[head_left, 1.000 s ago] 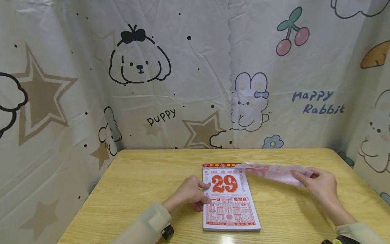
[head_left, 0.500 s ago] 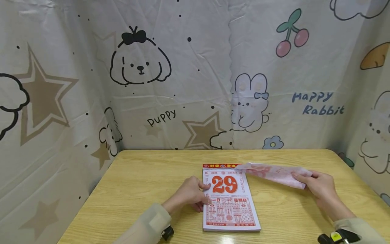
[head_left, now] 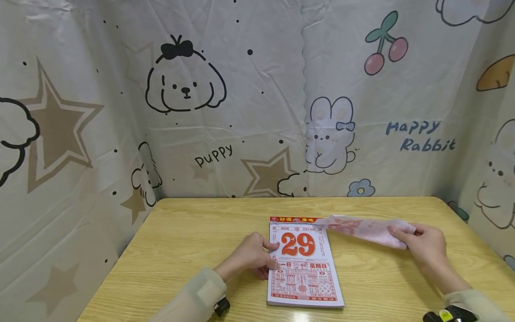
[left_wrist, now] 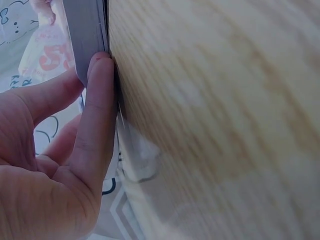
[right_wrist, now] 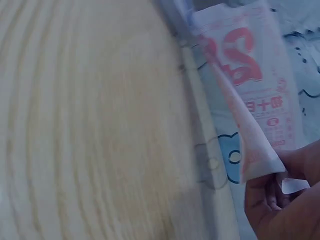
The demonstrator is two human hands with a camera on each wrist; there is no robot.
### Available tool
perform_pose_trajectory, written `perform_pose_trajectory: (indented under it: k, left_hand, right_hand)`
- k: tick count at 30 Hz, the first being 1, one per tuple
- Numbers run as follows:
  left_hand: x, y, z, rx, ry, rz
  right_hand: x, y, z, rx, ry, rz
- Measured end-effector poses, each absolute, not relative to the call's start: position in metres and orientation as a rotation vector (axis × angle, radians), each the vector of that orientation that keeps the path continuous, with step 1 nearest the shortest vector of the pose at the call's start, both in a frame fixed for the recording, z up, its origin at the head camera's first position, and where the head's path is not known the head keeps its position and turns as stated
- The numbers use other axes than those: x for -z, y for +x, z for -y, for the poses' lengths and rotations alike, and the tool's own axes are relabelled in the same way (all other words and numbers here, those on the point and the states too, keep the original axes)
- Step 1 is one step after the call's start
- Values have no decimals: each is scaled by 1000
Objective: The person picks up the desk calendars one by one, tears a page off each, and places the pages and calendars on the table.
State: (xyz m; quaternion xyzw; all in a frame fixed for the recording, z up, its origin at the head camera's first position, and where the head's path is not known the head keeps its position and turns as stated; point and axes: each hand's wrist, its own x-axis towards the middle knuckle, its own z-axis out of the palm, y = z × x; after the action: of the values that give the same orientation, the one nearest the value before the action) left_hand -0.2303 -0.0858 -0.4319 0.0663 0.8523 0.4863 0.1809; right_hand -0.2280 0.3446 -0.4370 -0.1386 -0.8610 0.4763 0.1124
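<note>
A thick tear-off calendar (head_left: 301,268) with a red top strip and a big red 29 lies on the table. My left hand (head_left: 253,255) grips its left edge, and in the left wrist view the thumb and fingers (left_wrist: 100,95) pinch the side of the page stack. A thin, see-through calendar page (head_left: 362,230) stretches rightward from the calendar's upper right corner. My right hand (head_left: 426,246) pinches the far end of this page, raised over the table. In the right wrist view the page (right_wrist: 270,100) is curled along one side, its red print showing through reversed.
The yellow wood-grain table (head_left: 193,237) has rounded back corners. A pale curtain (head_left: 241,112) with puppy, rabbit, cherry and star drawings hangs behind it and along both sides. A dark camera (head_left: 221,307) sits on the left wrist, another (head_left: 446,314) on the right.
The right hand has shifted slightly right with the page, and the calendar's top has slid slightly right with it. The left hand keeps its grip in nearly the same place.
</note>
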Motion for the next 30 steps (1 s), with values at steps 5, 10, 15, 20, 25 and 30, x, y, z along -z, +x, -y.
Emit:
perform_pose_trajectory:
  k: [5, 10, 15, 20, 25, 30]
  left_hand:
    - [430, -230, 85, -1369, 185, -2403]
    - [429, -231, 86, -1371, 194, -2400]
    - [427, -231, 89, -1367, 212, -2402]
    - [426, -232, 91, -1359, 215, -2407]
    - [427, -231, 89, -1372, 215, -2399]
    - [429, -229, 86, -1373, 220, -2391]
  right_hand:
    - [428, -224, -348, -1690, -431, 2453]
    - [421, -217, -339, -1137, -236, 2439]
    - [407, -213, -363, -1099, -368, 2422]
    - [398, -210, -387, -1253, -476, 2447]
    - [398, -207, -391, -1425, -525, 2413]
    - [397, -201, -388, -1462, -504, 2351]
